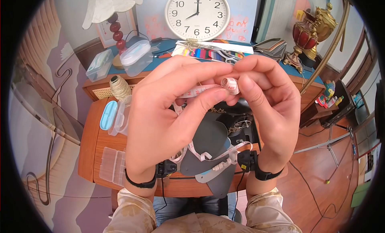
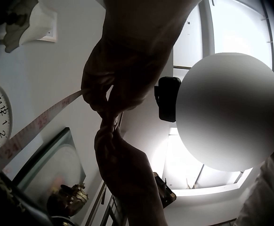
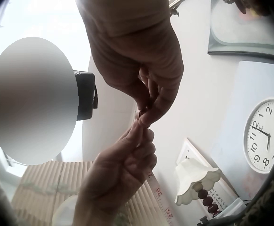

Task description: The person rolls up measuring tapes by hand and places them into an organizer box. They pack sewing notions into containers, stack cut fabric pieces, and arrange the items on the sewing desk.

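Raised over the desk, both hands meet at a small roll of white and pink tape measure (image 1: 230, 85) with red numbers. My right hand (image 1: 278, 108) pinches the roll's right side between thumb and fingers. My left hand (image 1: 158, 108) pinches at its left, the flat tape strip (image 1: 195, 91) passing behind its thumb. In the left wrist view the strip (image 2: 38, 123) slants down from the left hand (image 2: 127, 61). Both hands' fingertips come together in the right wrist view, the right hand (image 3: 137, 52) on top. Loose tape (image 1: 198, 152) curls below the hands.
A dark grey flat piece (image 1: 206, 136) lies below the hands. Left on the desk are a twine cone (image 1: 120, 87), a blue case (image 1: 108, 115) and clear plastic boxes (image 1: 112, 164). Scissors (image 1: 224, 54), a lamp (image 1: 116, 34) and a wall clock (image 1: 197, 14) are farther back.
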`<action>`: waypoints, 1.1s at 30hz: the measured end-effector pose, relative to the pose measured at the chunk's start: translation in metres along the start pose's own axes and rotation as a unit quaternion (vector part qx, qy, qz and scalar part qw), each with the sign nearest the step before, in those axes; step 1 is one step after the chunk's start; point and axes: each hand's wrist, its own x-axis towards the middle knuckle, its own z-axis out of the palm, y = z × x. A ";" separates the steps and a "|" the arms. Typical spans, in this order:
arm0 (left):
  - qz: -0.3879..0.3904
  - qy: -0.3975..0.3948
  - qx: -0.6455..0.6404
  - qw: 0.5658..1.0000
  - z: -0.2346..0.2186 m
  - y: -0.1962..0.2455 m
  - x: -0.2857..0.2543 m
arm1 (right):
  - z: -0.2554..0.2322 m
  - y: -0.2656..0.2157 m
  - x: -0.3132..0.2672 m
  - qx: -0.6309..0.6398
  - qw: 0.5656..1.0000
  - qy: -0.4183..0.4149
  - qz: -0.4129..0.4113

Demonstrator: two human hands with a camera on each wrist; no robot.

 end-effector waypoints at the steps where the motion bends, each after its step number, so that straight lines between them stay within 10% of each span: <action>1: 0.011 0.005 0.004 1.000 0.000 -0.002 0.000 | 0.001 -0.001 0.000 0.000 1.000 0.000 0.000; 33: -0.073 0.011 -0.124 0.990 -0.003 -0.005 -0.002 | 0.005 0.006 0.002 -0.126 0.989 -0.024 -0.075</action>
